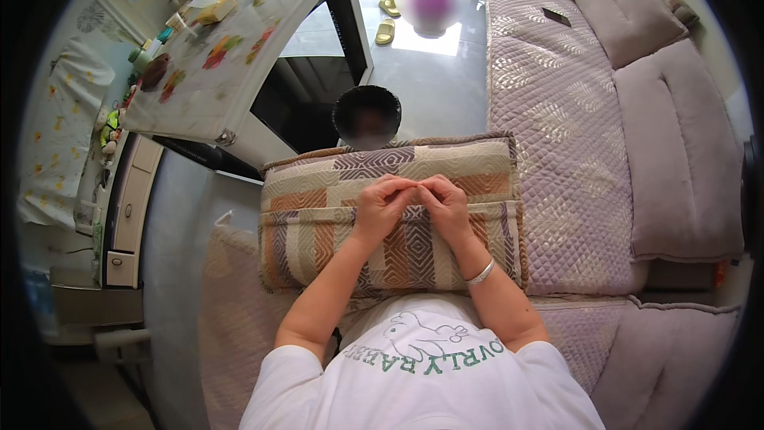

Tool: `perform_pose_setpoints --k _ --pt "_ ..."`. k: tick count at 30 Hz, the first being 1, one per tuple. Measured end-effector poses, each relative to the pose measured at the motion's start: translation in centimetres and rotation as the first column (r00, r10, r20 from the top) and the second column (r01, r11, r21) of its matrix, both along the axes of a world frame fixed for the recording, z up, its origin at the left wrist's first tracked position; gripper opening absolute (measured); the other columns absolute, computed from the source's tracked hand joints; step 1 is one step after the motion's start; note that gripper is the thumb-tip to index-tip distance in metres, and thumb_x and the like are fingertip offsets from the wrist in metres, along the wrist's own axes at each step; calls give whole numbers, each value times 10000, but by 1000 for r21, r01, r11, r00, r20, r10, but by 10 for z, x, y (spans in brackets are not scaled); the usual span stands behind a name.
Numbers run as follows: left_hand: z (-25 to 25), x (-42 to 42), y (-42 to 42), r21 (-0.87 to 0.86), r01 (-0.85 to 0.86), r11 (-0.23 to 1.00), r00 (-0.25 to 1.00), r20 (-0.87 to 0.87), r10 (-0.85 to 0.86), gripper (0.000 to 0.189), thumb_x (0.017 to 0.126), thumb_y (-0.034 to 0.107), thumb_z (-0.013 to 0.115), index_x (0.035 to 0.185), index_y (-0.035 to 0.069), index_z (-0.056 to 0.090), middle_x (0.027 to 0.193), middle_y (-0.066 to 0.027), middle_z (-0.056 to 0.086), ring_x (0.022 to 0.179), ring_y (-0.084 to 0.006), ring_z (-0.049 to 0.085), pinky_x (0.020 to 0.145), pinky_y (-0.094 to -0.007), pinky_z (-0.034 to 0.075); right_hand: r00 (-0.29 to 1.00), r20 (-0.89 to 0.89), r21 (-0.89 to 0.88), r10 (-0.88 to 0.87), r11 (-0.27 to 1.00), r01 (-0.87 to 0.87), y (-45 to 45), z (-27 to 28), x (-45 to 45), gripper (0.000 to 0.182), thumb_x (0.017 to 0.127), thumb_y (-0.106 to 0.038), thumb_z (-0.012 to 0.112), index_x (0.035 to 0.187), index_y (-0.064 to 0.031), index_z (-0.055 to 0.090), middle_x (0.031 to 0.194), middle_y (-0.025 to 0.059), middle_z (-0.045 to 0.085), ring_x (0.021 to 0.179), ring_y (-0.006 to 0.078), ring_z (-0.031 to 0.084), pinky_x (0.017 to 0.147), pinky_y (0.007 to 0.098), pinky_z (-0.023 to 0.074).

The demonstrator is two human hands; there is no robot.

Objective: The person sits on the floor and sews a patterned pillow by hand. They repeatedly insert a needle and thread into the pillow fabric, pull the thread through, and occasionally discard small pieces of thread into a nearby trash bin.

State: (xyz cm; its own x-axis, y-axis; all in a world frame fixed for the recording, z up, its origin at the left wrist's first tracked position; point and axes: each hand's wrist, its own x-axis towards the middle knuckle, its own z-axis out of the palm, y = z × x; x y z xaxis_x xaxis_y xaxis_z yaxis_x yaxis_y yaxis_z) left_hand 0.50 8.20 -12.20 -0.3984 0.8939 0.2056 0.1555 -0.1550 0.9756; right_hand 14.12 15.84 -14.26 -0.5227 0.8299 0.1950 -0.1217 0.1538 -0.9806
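A patterned cushion (334, 245) in beige, orange and purple lies across my lap. Over its middle my left hand (385, 203) and my right hand (443, 203) meet, thumbs and index fingertips pinched close together. Whether something small or thin is between the fingertips cannot be made out. A seam or piped edge of the cushion runs just below the hands. Around my right wrist is a silver bracelet (480, 272).
A quilted sofa (555, 113) with a dark phone (556, 16) runs along the right. At the upper left stands a table (197, 89) with a floral cover and a tissue box (216, 10). Beyond the cushion is a round dark-rimmed object (366, 116); yellow slippers (385, 31) lie on the floor.
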Motion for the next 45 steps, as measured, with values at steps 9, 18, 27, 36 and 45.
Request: perform_pose_setpoints --k 9,18,27,36,45 --pt "16 -40 33 16 -165 986 940 305 152 94 965 113 638 953 27 675 779 3 632 658 -53 563 586 -198 480 999 26 -112 26 993 -23 39 34 -64 201 903 -182 714 903 16 677 752 14 652 678 56 557 615 234 466" --pt "-17 -143 158 -101 -413 905 829 369 420 186 970 164 610 889 3 659 721 -19 614 550 -83 542 485 -252 482 992 -71 -295 101 948 -118 144 15 -202 161 938 -134 665 927 24 687 793 21 671 662 63 558 573 217 455" --pt "-176 -207 226 -542 -472 695 807 51 588 209 921 206 517 873 27 613 680 -18 556 545 -107 542 468 -286 521 970 236 -408 53 912 49 221 -185 -235 163 883 -80 640 1006 -14 724 802 -7 668 668 57 540 580 224 435" --pt "-305 -247 242 -681 -544 490 831 -355 429 309 876 284 561 782 31 712 840 -217 695 846 -414 673 788 -487 528 911 400 -339 97 940 49 244 -258 -260 150 868 -117 660 950 -29 749 753 65 717 675 124 642 651 282 512" --pt "-345 -262 228 -641 -554 530 823 -331 461 156 826 137 678 907 14 730 819 -153 730 810 -307 716 780 -400 564 864 483 -296 143 955 7 219 -292 -288 179 896 -77 630 1008 22 729 797 92 730 642 118 665 629 267 546"
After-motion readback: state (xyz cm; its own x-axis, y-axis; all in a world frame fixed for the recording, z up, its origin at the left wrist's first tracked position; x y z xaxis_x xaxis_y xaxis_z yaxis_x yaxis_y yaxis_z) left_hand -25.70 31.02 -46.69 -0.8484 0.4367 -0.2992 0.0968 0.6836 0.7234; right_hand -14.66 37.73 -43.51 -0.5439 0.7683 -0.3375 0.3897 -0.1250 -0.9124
